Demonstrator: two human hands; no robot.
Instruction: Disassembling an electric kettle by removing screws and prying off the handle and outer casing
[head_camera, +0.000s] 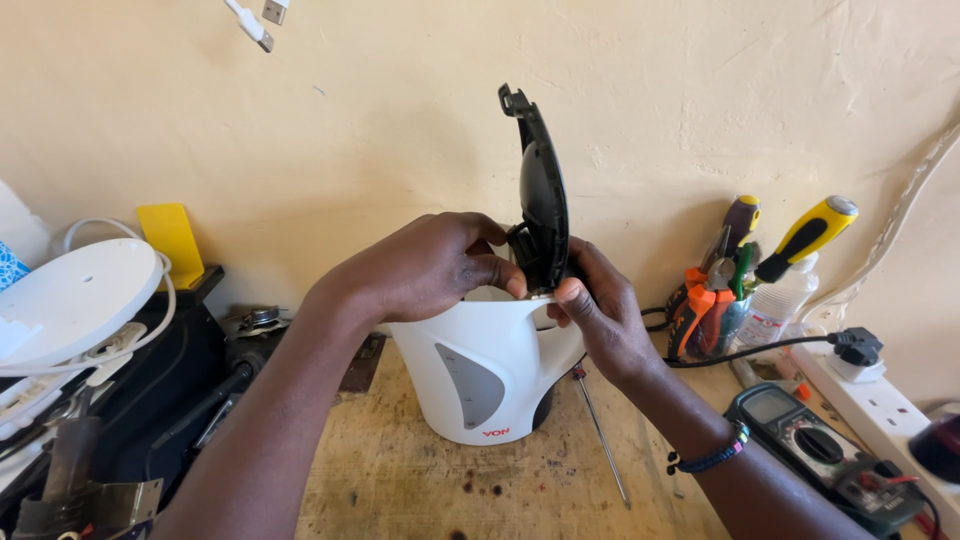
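Note:
A white electric kettle (480, 370) with a grey water window stands on the wooden bench. Its black lid (543, 195) stands upright, edge on to me, above the rim. My left hand (425, 265) lies over the kettle's top, fingers curled at the base of the lid. My right hand (600, 310) comes in from the right, thumb and fingers pinching the lid's lower edge by the hinge. A beaded bracelet (712, 455) circles my right wrist.
A thin metal rod (600, 435) lies on the bench right of the kettle. A multimeter (820, 455), a white power strip (880, 400) and a jar of screwdrivers and pliers (735, 285) sit at right. A white round base (75, 300), cables and dark parts crowd the left.

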